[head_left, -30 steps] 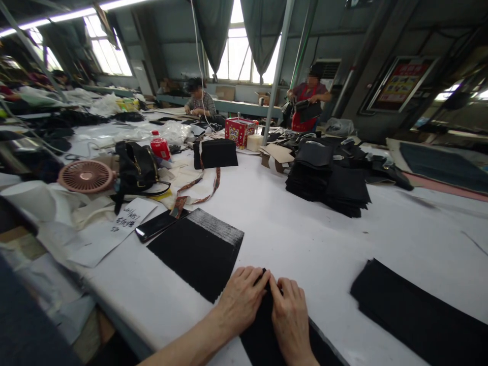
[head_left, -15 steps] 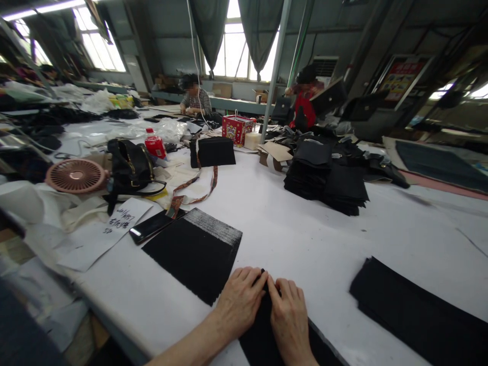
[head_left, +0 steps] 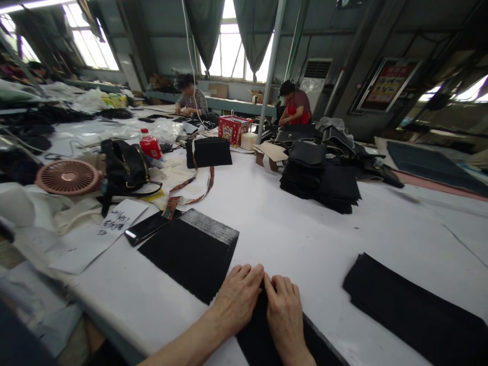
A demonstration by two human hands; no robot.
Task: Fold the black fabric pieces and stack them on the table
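Observation:
A strip of black fabric [head_left: 256, 333] lies on the white table at the bottom centre, under both hands. My left hand [head_left: 239, 295] has its fingers bent and closed on the far end of this fabric. Beside it, my right hand [head_left: 282, 310] presses the same end, fingers together, its index fingertip close to the left one. The fingertips hide the fabric's far edge. Just left of the hands is a stack of black pieces [head_left: 186, 254] with a whitish band along its far side. Another black stack [head_left: 412, 305] lies to the right.
A black phone [head_left: 150, 227], a written paper sheet [head_left: 102, 234], a patterned strap [head_left: 173, 202], a black bag [head_left: 124, 168] and a pink fan [head_left: 68, 177] are at the left. Farther back stand a black stack [head_left: 322, 178] and a red box [head_left: 233, 129]. Two people sit or stand beyond.
Both hands keep nearly the same place on the fabric. The view has shifted slightly. The person in red at the back has lowered a dark piece onto the pile.

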